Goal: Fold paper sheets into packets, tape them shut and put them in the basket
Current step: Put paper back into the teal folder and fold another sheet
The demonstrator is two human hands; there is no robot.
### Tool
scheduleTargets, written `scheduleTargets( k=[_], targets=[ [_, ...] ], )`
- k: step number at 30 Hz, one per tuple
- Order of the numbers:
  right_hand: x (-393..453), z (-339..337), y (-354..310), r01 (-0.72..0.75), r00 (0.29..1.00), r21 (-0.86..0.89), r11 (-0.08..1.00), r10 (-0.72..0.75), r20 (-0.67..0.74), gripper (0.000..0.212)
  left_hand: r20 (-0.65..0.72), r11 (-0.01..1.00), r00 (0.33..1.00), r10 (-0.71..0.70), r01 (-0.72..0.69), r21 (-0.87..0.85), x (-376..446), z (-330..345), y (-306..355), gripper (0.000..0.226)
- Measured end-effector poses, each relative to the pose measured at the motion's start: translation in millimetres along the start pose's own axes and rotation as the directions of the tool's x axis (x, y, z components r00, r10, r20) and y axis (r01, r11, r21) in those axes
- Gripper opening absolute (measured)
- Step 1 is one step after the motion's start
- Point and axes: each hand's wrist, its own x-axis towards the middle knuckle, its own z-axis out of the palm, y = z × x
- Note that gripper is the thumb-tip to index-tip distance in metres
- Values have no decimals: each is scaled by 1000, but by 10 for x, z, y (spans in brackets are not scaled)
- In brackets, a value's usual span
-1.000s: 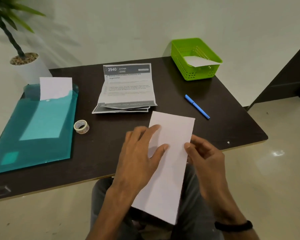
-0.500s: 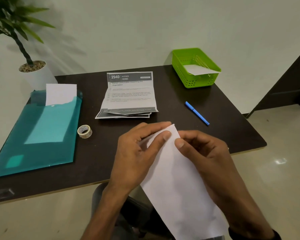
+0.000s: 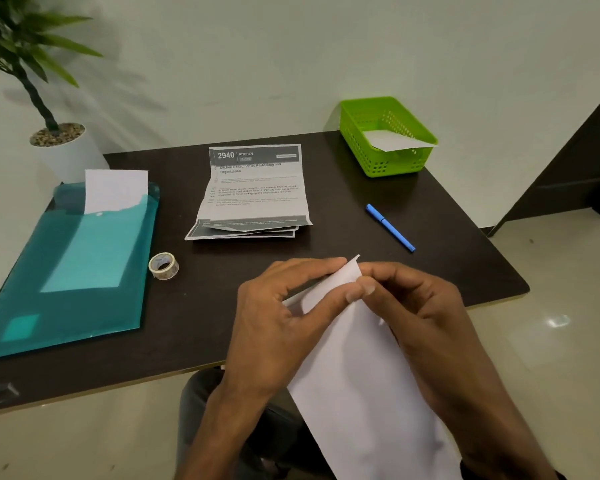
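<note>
Both hands, my left hand (image 3: pixel 274 327) and right hand (image 3: pixel 426 327), pinch the far corner of the folded white sheet (image 3: pixel 364 382) (long, narrow, plain) over the worktop's (image 3: pixel 326 251) near edge. Far right, the green basket (image 3: pixel 385 133) holds one white packet (image 3: pixel 392 141).

I see matt white paper (image 3: pixel 357 386), a dark matt bench (image 3: pixel 201 327), a perforated green plastic basket (image 3: pixel 364 147), a glossy translucent teal plastic folder (image 3: pixel 66 282), and a shiny floor (image 3: pixel 551 323).
</note>
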Motion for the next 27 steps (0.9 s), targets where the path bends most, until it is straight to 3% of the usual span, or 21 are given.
scheduleTargets(
  k=[4,11,20,22,27],
  targets=[
    [16,-10,19,46,999,-80,996,-46,5,9,29,1000,999,-29,29,-7,21,-44,3,41],
    [109,-195,103,2,994,0,1000,-2,-112,18,302,976,937,-177,206,-67,83,-403,-77,51],
    [194,-213,306,-134,976,37,990,138,-166,12,303,857,914,-270,371,-357,26,-497,-169,48],
    [192,-205,338,-167,969,44,985,172,-177,8,282,841,913,-295,388,-377,14,-474,-165,45],
    [183,-221,342,-191,965,57,980,198,-175,21,225,831,909,-350,412,-373,9,-399,-141,33]
  ],
)
